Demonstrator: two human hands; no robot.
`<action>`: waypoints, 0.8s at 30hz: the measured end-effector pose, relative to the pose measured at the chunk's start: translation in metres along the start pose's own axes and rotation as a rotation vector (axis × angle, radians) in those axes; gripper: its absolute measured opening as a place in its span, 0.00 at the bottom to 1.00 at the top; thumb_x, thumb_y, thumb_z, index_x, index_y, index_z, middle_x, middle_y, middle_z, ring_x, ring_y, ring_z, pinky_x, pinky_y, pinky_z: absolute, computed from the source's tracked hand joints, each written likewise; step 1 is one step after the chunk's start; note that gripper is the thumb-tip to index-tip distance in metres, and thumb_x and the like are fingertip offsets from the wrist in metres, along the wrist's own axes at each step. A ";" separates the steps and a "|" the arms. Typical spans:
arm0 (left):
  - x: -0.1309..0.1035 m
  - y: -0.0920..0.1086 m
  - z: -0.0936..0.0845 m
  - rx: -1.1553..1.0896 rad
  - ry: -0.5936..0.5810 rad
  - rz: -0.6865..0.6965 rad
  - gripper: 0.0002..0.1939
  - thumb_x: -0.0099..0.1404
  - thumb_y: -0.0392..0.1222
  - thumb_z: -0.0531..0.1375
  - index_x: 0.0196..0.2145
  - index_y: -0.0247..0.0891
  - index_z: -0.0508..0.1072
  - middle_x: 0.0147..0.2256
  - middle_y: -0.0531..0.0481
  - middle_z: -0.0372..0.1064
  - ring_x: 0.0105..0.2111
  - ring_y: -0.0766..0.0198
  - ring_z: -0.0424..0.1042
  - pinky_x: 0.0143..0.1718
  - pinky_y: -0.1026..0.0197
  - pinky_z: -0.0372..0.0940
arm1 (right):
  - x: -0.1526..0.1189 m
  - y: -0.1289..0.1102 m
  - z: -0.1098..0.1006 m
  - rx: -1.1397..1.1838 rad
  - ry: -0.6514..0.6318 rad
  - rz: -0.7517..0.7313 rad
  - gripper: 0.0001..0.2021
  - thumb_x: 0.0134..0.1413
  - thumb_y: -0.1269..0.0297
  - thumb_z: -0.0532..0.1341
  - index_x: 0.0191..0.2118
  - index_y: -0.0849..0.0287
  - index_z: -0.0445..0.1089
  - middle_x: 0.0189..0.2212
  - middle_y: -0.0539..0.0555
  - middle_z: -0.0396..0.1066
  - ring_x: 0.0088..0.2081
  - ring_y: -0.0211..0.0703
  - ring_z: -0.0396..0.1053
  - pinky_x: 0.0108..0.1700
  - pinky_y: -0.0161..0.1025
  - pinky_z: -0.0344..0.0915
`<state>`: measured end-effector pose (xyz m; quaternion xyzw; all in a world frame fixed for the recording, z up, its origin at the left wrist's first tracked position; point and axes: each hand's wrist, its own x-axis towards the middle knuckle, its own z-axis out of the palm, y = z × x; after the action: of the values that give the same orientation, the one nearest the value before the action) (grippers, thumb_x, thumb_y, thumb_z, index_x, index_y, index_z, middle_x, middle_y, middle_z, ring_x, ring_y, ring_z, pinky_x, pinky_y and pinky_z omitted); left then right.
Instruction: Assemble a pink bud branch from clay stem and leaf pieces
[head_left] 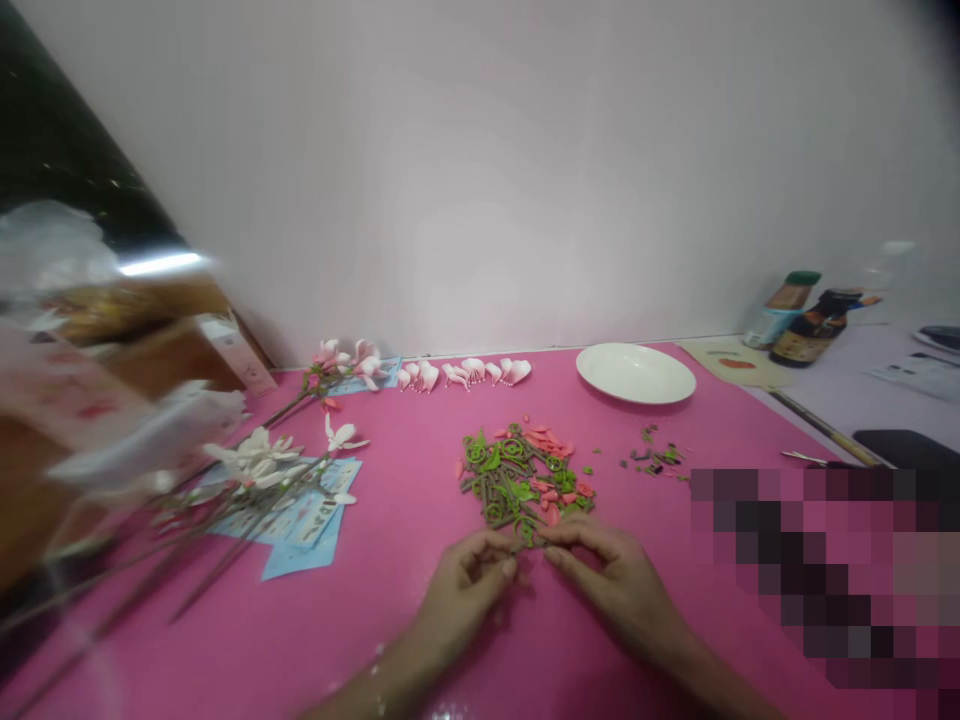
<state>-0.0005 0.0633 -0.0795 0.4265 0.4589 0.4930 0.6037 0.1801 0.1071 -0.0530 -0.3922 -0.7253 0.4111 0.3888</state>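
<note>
My left hand (pixel 466 585) is closed in a pinch at the near edge of a pile of small parts. Facing it, my right hand (pixel 611 578) pinches too, thumb against forefinger. Between the two sets of fingertips is a small green stem piece (pixel 529 535), whose exact shape is too small to make out. Just beyond the hands, the pile (pixel 504 478) holds green and brown stem pieces, ring shapes and leaves. Coral-pink petal-like pieces (pixel 551 440) lie along its far and right sides.
Pale pink petals (pixel 472 372) lie in a row by the wall. A white plate (pixel 636 374) sits back right, near dark scraps (pixel 660 456). Artificial magnolia branches (pixel 259 460) rest on blue cards (pixel 300 565) at left. Bottles (pixel 814 330) stand far right; a pixelated patch covers lower right.
</note>
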 end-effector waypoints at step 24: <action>-0.009 0.004 -0.005 0.252 0.091 0.048 0.15 0.58 0.52 0.60 0.29 0.35 0.73 0.19 0.54 0.62 0.20 0.69 0.57 0.21 0.66 0.52 | -0.005 0.005 0.005 -0.272 -0.056 -0.233 0.13 0.63 0.63 0.51 0.30 0.57 0.68 0.27 0.51 0.66 0.31 0.39 0.64 0.33 0.35 0.61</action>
<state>-0.0072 0.0556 -0.0754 0.4873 0.5337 0.4645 0.5118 0.1791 0.1036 -0.0605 -0.3427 -0.8254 0.2719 0.3567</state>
